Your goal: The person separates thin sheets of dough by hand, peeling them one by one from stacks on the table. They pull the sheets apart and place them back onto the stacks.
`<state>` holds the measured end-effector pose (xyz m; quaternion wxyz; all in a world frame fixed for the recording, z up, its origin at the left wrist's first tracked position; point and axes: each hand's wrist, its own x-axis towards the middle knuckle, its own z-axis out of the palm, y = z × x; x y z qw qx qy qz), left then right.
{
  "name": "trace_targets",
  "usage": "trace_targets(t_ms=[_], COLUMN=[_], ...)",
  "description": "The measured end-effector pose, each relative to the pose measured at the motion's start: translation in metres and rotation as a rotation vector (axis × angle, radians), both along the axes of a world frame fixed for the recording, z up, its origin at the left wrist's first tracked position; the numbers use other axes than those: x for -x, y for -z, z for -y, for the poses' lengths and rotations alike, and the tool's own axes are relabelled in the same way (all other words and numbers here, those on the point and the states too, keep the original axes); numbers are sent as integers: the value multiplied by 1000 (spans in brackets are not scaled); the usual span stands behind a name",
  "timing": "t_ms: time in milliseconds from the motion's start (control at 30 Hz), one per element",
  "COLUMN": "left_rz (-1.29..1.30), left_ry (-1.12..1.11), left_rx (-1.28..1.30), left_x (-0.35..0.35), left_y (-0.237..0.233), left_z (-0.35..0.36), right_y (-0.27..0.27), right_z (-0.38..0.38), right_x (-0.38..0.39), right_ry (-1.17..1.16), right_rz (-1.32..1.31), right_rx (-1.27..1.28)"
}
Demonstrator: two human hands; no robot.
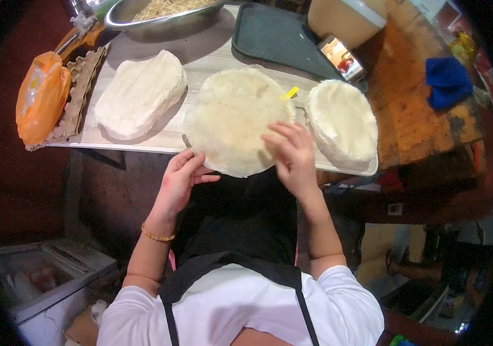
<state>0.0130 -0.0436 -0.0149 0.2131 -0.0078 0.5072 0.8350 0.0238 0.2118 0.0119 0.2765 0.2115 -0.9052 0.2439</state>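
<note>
A round, thin, pale wrapper sheet [235,115] lies on the light board, its near edge hanging over the board's front. My left hand [186,176] pinches its lower left edge between thumb and fingers. Over the sheet's right side is my right hand [289,153], blurred, with its fingers bent; whether they grip the sheet is unclear. A stack of white wrappers [141,95] rests to the left, and another round stack [341,121] to the right. A small yellow strip [291,92] sticks up at the sheet's upper right edge.
Behind stand a metal bowl of shredded food [165,10], a dark tray [275,37], a phone [341,57] and a beige tub [344,20]. An orange bag [42,98] and egg cartons [80,95] lie left. A blue cloth [448,82] sits right.
</note>
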Motion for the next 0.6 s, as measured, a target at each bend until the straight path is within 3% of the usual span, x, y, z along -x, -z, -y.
trace_targets(t_ms=[100,367,467,600], left_rz=[-32,56,6,-35], left_ry=[76,16,-51,38], left_rx=[14,-118,-63,34], left_x=[-6,-4,0,-4], left_y=[2,-4,8,9], left_z=[-4,3,8,3], right_y=[-10,11,1,-5], right_z=[30,41,33,16], right_x=[-14,-12,-16,-21], right_ry=[-229,-234,-254,-214], right_rz=[92,-1,0,61], right_rx=[2,63,12,-36])
